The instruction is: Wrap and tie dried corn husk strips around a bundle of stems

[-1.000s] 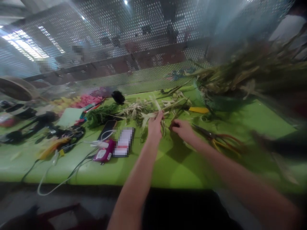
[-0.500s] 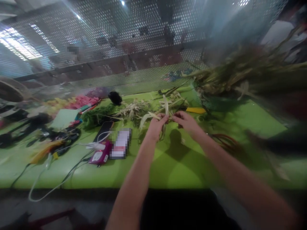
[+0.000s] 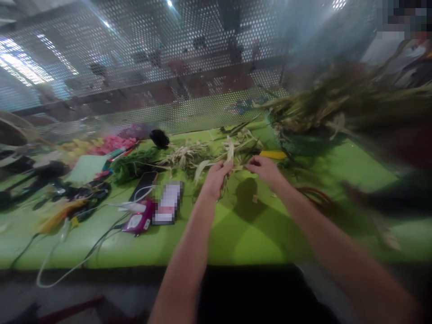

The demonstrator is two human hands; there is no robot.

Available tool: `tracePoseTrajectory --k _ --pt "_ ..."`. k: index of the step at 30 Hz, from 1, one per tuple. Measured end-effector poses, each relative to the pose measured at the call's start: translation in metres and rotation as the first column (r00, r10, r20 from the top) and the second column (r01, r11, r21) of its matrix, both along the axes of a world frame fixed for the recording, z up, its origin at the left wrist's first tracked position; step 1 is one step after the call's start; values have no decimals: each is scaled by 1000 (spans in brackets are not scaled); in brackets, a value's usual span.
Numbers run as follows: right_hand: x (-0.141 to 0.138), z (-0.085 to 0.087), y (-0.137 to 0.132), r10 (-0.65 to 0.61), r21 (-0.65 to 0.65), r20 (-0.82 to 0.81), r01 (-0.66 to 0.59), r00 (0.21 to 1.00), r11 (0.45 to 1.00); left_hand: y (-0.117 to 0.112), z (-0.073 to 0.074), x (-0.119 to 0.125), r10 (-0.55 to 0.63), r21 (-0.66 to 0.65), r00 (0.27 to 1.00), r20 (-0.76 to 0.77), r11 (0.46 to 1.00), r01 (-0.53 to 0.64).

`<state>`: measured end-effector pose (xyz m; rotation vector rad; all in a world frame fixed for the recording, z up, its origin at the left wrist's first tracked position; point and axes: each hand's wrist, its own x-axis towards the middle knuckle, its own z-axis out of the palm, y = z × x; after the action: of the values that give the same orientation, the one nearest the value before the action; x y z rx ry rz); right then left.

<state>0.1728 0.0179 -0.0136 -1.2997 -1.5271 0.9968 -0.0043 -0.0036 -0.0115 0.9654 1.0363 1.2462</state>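
Left hand: I see my left hand (image 3: 216, 177) over the middle of the green counter (image 3: 256, 234), its fingers clenched round a pale dried stalk (image 3: 230, 152).
Right hand: my right hand (image 3: 265, 168) is just beside the left, fingertips pinched on the same stalk's lower end.
Stalk: it tilts up from between both hands, above the counter, in front of the loose heap of dried leaves (image 3: 189, 156).
Left side: a dark phone (image 3: 144, 182), a pink gadget (image 3: 137, 221) and white cables (image 3: 67, 265) lie well apart from the hands.
Right side: a yellow tool (image 3: 273, 154) is near the right hand; a big blurred bundle of plants (image 3: 340, 105) is behind it.
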Motion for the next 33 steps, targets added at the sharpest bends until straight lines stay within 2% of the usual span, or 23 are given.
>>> tracePoseTrajectory --k 3,6,13,16,18,21,23,29,33 --pt "-4 4 -4 69 79 -67 -64 995 995 -1 -1 3 -61 21 993 -97 998 63" --pt "-8 9 -9 106 50 -167 -99 980 994 -2 -3 8 -152 31 973 -172 987 160" --pt "-7 7 -7 -38 1 -204 39 978 999 -3 -3 12 -171 95 937 -306 974 208" --pt "-5 3 -4 -45 2 -222 46 974 999 -4 -4 11 -179 121 904 -389 963 242" --pt "-3 2 -3 24 -34 -254 -34 967 999 -3 -5 10 -180 126 897 -404 960 250" --pt "0 5 -5 187 -94 -330 -229 925 969 -1 -7 10 -180 133 905 -386 960 247" --pt "0 9 -9 234 -97 -340 -282 911 955 0 -9 10 -178 124 905 -386 962 242" --pt "-3 16 -11 131 2 -295 -136 946 991 -2 -8 15 -189 144 899 -394 954 264" --pt "-1 16 -8 26 10 -322 -24 946 1000 -6 -2 16 -168 168 898 -407 952 255"
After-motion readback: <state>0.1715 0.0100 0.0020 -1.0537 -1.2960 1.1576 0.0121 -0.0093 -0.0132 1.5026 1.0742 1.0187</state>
